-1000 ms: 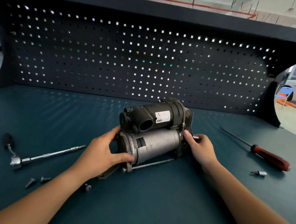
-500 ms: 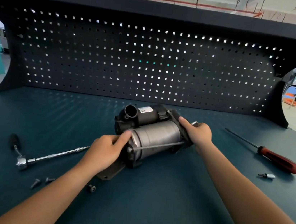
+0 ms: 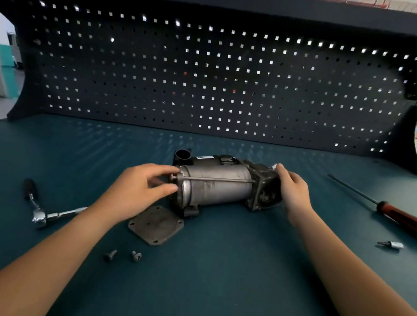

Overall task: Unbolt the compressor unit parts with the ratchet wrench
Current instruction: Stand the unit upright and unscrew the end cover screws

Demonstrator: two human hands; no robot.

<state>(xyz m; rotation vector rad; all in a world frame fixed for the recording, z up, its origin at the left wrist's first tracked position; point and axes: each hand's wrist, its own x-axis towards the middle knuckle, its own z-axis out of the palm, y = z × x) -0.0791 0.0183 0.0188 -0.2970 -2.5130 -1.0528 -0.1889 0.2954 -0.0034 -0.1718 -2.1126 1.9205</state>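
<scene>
Lying on its side on the counter (image 3: 209, 304), the compressor (image 3: 219, 186) is held at both ends: the left hand (image 3: 139, 188) keeps a pinching grip on its end cap, and the right hand (image 3: 293, 190) has its grip curled over the opposite block. Left of the compressor lies the ratchet wrench (image 3: 42, 214), and a cover plate (image 3: 156, 224) lies just in front.

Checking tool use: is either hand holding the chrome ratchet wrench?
No, the chrome ratchet wrench lies free on the teal bench.
</scene>
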